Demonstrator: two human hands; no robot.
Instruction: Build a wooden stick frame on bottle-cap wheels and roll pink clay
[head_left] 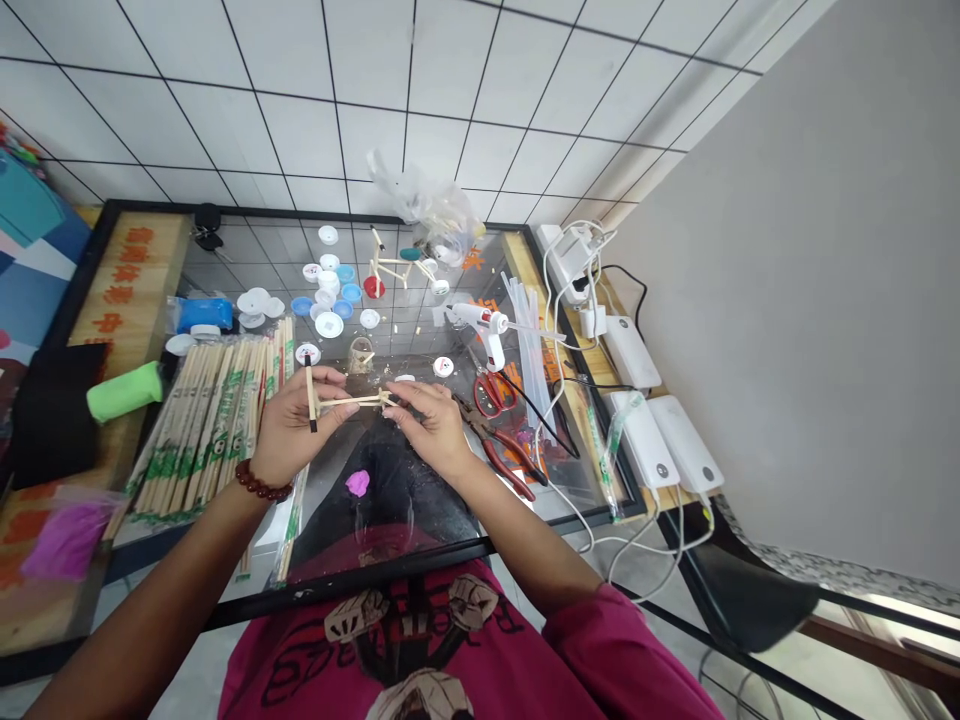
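Observation:
My left hand [289,425], with a beaded bracelet at the wrist, pinches a small frame of wooden sticks [360,402] above the glass table. A crosspiece with black ends [310,395] stands out at the frame's left end. The fingertips of my right hand [435,430] are closed on the frame's other end, where short pieces meet; the exact joint is partly hidden by the fingers. Just below lies a pink lump of clay [358,483]. Farther back stands another stick construction [397,268] with a red cap [373,287] at its foot.
Wrapped chopsticks [210,430] lie in a row at left. Several white and blue caps [328,324] are scattered behind my hands. A hot glue gun [484,325], clear glue sticks [529,350], red scissors [493,394] and pliers [510,450] are at right, with cables and white power banks [686,445] beyond.

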